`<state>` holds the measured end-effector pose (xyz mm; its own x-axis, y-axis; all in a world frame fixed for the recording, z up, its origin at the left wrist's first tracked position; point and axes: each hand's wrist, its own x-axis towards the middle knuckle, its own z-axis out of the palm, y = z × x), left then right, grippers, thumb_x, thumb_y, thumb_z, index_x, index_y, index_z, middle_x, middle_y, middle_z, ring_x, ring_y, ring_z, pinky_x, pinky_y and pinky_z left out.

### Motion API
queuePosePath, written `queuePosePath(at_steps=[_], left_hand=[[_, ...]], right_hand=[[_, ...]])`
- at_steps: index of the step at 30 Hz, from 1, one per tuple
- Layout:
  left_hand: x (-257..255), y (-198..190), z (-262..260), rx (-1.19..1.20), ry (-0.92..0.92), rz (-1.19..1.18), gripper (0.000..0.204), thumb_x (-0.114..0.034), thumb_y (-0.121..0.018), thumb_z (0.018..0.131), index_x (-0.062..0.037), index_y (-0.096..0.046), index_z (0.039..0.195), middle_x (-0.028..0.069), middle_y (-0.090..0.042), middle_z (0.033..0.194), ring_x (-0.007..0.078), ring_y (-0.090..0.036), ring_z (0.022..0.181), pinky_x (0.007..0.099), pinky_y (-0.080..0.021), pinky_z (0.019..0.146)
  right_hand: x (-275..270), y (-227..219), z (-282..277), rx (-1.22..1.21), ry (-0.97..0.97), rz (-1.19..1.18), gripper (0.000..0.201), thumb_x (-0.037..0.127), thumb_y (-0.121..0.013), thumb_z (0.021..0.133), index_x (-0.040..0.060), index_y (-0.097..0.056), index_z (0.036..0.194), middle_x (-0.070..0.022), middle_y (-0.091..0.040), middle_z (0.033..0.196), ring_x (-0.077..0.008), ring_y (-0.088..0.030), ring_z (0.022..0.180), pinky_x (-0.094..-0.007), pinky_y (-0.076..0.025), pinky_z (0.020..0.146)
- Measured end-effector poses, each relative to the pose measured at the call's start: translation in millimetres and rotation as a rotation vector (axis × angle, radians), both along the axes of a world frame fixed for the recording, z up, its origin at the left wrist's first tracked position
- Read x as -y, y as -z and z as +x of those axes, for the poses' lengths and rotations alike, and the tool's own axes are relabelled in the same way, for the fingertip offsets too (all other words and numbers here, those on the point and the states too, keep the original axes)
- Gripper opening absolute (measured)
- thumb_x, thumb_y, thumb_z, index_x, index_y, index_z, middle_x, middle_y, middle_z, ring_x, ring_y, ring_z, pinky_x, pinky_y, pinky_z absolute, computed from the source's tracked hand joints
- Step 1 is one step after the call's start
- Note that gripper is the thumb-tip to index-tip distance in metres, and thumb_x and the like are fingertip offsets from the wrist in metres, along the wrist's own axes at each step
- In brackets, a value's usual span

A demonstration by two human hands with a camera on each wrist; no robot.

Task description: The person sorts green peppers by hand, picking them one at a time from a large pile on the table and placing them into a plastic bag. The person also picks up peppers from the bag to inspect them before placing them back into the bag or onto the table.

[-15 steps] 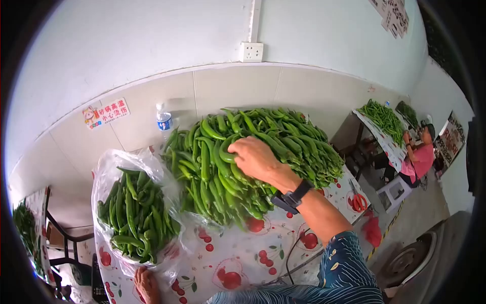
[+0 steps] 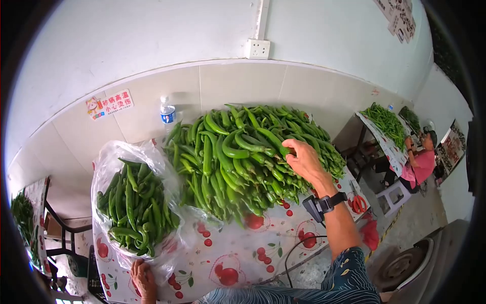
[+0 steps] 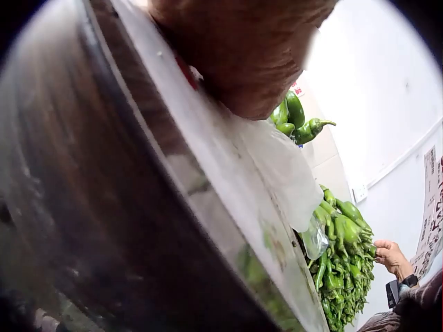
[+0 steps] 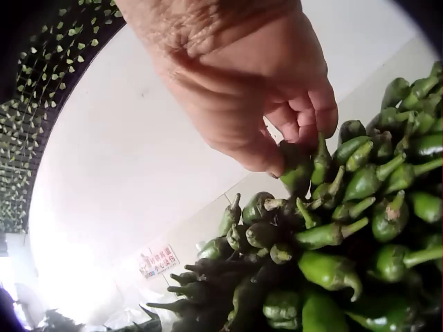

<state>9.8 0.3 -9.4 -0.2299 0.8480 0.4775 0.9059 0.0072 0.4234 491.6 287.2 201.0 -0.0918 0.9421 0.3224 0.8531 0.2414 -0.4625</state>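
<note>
A big heap of long green peppers (image 2: pixel 243 157) lies on a table under a cherry-print cloth (image 2: pixel 238 256). My right hand (image 2: pixel 302 158) reaches onto the heap's right side. In the right wrist view its fingertips (image 4: pixel 304 131) pinch the top of one green pepper (image 4: pixel 299 174). A clear plastic bag (image 2: pixel 132 202) full of green peppers stands at the table's left front. My left hand (image 2: pixel 143 279) grips the bag's lower edge at the table's front rim. The left wrist view shows that hand (image 3: pixel 242 55) close up, the bag's plastic (image 3: pixel 280 169) and the heap (image 3: pixel 342 266) beyond.
A water bottle (image 2: pixel 167 113) stands against the tiled wall behind the heap, below a wall socket (image 2: pixel 257 49). Red scissors (image 2: pixel 358 203) lie at the table's right end. A person in pink (image 2: pixel 419 163) sits at another pepper-covered table (image 2: pixel 387 124) at the right.
My right hand has moved from the middle of the heap to its right side. The left hand stays at the bag.
</note>
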Motion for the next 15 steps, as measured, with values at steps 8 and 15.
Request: queuePosePath(at_steps=[8,15], left_hand=[[-1,-16,4,0.059,-0.013,-0.105,0.024,-0.001,-0.056,0.071,-0.0049,-0.059,0.094,0.0149,-0.057,0.114,0.0358,-0.051,0.110,0.0444,-0.040,0.094],[4,-29,-2,0.212,-0.052,-0.006,0.024,0.000,-0.060,0.074,-0.0054,-0.060,0.097,0.0155,-0.059,0.113,0.0333,-0.054,0.108,0.0405,-0.043,0.094]], right_hand=[[39,-9,-32,-0.183,-0.125,0.279,0.028,0.003,-0.061,0.081,0.0023,-0.059,0.109,-0.0109,-0.063,0.101,-0.0227,-0.060,0.094,-0.0310,-0.047,0.082],[117,68,-87,-0.376,-0.412,-0.470,0.019,0.009,-0.061,0.085,0.0027,-0.060,0.103,-0.0009,-0.060,0.084,-0.0081,-0.053,0.076,-0.0261,-0.047,0.069]])
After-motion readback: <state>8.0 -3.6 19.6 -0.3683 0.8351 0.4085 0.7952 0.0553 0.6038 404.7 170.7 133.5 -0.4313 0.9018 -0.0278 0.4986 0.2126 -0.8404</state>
